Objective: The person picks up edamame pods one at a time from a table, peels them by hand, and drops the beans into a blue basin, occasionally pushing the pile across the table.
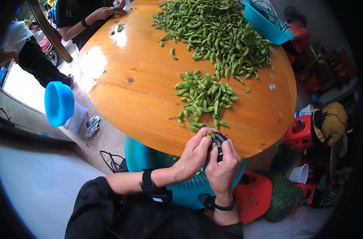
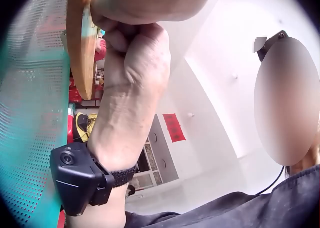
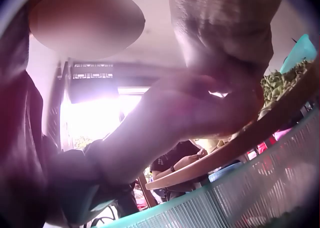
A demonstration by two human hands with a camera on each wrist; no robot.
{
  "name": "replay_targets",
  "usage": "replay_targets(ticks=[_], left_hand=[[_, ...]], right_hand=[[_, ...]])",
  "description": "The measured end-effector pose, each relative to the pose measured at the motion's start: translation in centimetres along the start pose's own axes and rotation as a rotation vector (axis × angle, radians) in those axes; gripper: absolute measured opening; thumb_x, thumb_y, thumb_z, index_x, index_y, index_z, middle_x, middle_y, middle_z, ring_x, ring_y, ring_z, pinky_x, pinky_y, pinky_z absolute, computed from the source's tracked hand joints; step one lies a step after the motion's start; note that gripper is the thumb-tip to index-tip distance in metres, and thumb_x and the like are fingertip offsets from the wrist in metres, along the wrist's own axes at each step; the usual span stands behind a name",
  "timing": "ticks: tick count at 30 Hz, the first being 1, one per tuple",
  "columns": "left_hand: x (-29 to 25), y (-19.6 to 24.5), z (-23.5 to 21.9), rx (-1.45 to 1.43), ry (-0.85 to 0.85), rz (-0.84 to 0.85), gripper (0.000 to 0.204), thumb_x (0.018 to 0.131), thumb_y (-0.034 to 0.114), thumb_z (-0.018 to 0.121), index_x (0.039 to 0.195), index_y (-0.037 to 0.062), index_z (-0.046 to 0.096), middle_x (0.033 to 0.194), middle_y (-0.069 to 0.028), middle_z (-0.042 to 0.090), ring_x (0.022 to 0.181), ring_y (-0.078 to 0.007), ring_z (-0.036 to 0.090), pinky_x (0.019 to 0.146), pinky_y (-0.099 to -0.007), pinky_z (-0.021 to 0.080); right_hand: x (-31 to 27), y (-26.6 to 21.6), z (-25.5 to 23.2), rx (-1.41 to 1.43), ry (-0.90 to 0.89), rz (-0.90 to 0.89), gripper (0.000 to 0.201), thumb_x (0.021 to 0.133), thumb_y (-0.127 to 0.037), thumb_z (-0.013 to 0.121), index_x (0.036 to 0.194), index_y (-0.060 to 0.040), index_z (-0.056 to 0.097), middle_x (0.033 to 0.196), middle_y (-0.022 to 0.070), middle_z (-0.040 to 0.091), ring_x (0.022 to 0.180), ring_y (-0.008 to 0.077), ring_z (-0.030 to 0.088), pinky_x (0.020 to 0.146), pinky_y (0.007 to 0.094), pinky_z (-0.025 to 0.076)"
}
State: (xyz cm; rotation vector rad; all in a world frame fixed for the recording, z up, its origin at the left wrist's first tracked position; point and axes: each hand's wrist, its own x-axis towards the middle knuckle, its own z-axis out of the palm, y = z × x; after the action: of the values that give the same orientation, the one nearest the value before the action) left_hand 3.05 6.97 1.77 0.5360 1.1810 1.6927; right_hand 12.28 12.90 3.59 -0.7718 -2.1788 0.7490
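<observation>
At the near edge of the wooden table [image 1: 125, 91] both hands meet. The left hand [image 1: 192, 155] pinches a green pod [image 1: 210, 136] between thumb and fingers. Curled round a black curved tool [image 1: 220, 145], the right hand [image 1: 223, 165] holds it against the pod. A small pile of pods [image 1: 205, 95] lies just beyond the hands, and a larger heap [image 1: 213, 32] behind it. Under the table edge and forearms is a teal basket [image 1: 135, 155] with some green bits inside. In the wrist views the fingertips are mostly hidden.
A teal basket with cables [image 1: 265, 24] stands at the table's far right edge. Another person's hands [image 1: 105, 12] work at the far left. Blue basins [image 1: 58, 103] are at left, a red stool [image 1: 253, 195] at lower right, beside a green mesh bag [image 1: 283, 197].
</observation>
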Motion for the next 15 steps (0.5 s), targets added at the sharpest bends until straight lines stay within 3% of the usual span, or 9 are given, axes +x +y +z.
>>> replay_targets(ticks=[1,3,4,7,8,9,11,12,15], left_hand=[[0.0,-0.4,0.1,0.001,-0.004,0.009,0.025,0.100,0.008,0.040,0.117,-0.0007,0.055,0.097,-0.0003,0.054,0.086,-0.0087,0.048,0.078,-0.0231,0.045],[0.0,-1.1,0.4,0.287,0.042,0.330,0.024,0.104,0.016,0.044,0.119,-0.0003,0.054,0.101,-0.0006,0.054,0.090,-0.0103,0.049,0.082,-0.0253,0.045],[0.0,-1.1,0.6,0.035,0.038,0.068,0.025,0.106,0.024,0.046,0.114,0.0028,0.056,0.095,0.0014,0.055,0.083,-0.0081,0.050,0.075,-0.0239,0.046],[0.4,0.0,-0.8,-0.222,-0.166,-0.207,0.024,0.107,0.028,0.046,0.105,0.0056,0.056,0.087,0.0045,0.055,0.076,-0.0047,0.049,0.066,-0.0212,0.043],[0.4,0.4,-0.7,-0.256,-0.133,-0.215,0.025,0.106,0.030,0.048,0.099,0.0069,0.056,0.074,0.0061,0.051,0.065,-0.0017,0.045,0.056,-0.0191,0.038],[0.4,0.6,-0.9,-0.257,-0.133,-0.215,0.025,0.106,0.030,0.048,0.099,0.0069,0.056,0.074,0.0061,0.051,0.065,-0.0017,0.045,0.056,-0.0191,0.038],[0.1,1.1,-2.1,0.157,-0.185,-0.169,0.025,0.106,0.029,0.048,0.099,0.0062,0.056,0.067,0.0045,0.049,0.057,-0.0029,0.042,0.050,-0.0198,0.035],[0.3,1.3,-2.4,0.281,-0.191,-0.112,0.029,0.106,0.030,0.046,0.098,0.0052,0.057,0.061,0.0034,0.048,0.051,-0.0041,0.040,0.045,-0.0210,0.032],[0.7,3.9,-4.0,0.173,-0.365,-0.326,0.033,0.107,0.031,0.043,0.096,0.0043,0.058,0.062,0.0027,0.050,0.051,-0.0054,0.042,0.045,-0.0219,0.033]], right_hand=[[0.2,0.1,0.0,-0.002,0.006,-0.008,0.011,0.087,-0.002,0.059,0.095,0.0050,0.061,0.084,0.0196,0.059,0.076,0.0400,0.062,0.065,0.0419,0.049],[0.3,0.4,0.0,-0.041,0.048,0.006,0.010,0.089,-0.004,0.059,0.094,0.0048,0.061,0.084,0.0195,0.060,0.078,0.0400,0.063,0.066,0.0416,0.049],[0.4,0.8,0.0,-0.090,0.046,-0.034,0.010,0.090,-0.003,0.058,0.094,0.0049,0.060,0.081,0.0167,0.061,0.074,0.0343,0.064,0.065,0.0398,0.049],[-0.1,0.7,-0.8,0.116,-0.051,0.142,0.014,0.087,-0.002,0.058,0.098,0.0051,0.062,0.083,0.0191,0.061,0.074,0.0390,0.064,0.065,0.0430,0.051],[-0.1,1.4,-0.6,0.111,-0.026,0.055,0.013,0.088,-0.004,0.059,0.098,0.0049,0.063,0.078,0.0153,0.062,0.067,0.0269,0.064,0.059,0.0371,0.050],[-0.2,1.4,-0.9,0.110,-0.026,0.055,0.013,0.088,-0.004,0.059,0.098,0.0049,0.063,0.078,0.0153,0.062,0.067,0.0269,0.064,0.059,0.0371,0.050],[-0.4,1.3,-1.7,0.487,-0.222,0.485,0.012,0.092,-0.006,0.060,0.097,0.0043,0.063,0.075,0.0102,0.062,0.061,0.0119,0.060,0.051,0.0280,0.046],[-0.1,1.2,-2.0,0.666,-0.263,0.542,0.013,0.095,-0.008,0.058,0.100,0.0040,0.063,0.075,0.0067,0.062,0.058,0.0021,0.050,0.046,0.0199,0.039],[0.8,1.4,-2.9,1.024,-0.378,0.660,0.015,0.096,-0.007,0.055,0.103,0.0044,0.062,0.076,0.0068,0.062,0.056,0.0019,0.046,0.046,0.0179,0.035]])
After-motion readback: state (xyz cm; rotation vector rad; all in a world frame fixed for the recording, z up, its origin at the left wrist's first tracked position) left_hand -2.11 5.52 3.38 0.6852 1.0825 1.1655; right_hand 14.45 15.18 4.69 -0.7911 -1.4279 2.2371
